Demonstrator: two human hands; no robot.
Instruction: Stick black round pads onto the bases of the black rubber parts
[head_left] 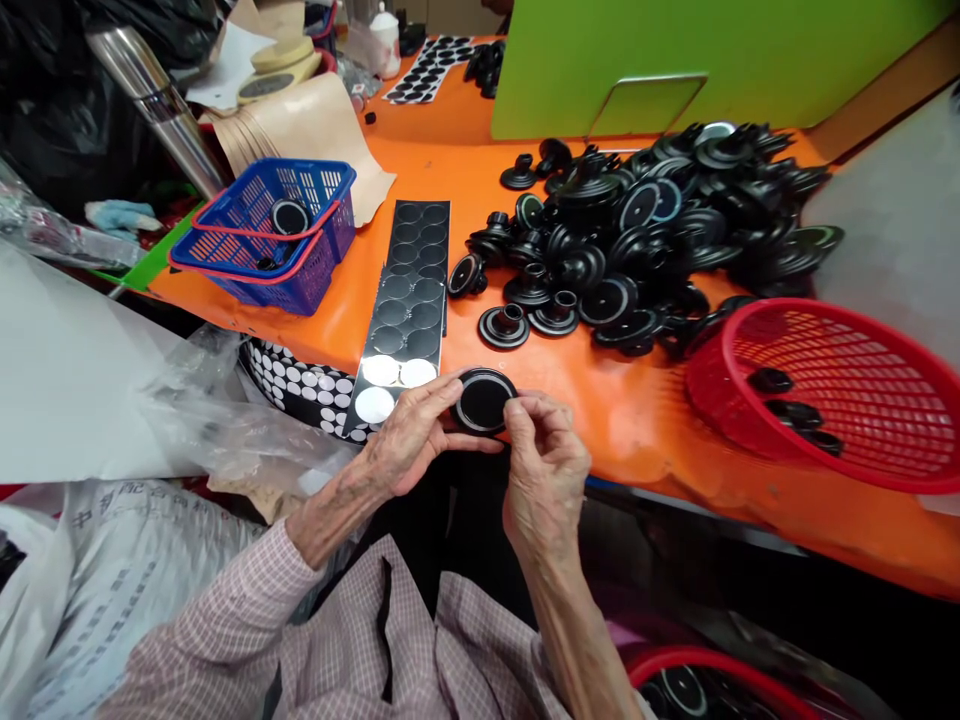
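Observation:
My left hand is wrapped round the rim of a black round plastic part, its flat face turned up and ringed by a pale circle. Thumb and forefinger of my right hand pinch the right edge of the same part; whether a thin sticker is also between them I cannot tell. Just beyond my left hand lies a sheet of round black stickers, with several bare white circles at its near end. Past my hands, a few black flanged parts stand on the orange table.
A big heap of black flanged parts covers the right middle. A red basket with black pieces stands right, a blue basket left. Behind rise a green panel and a steel flask. Another red-rimmed container sits below.

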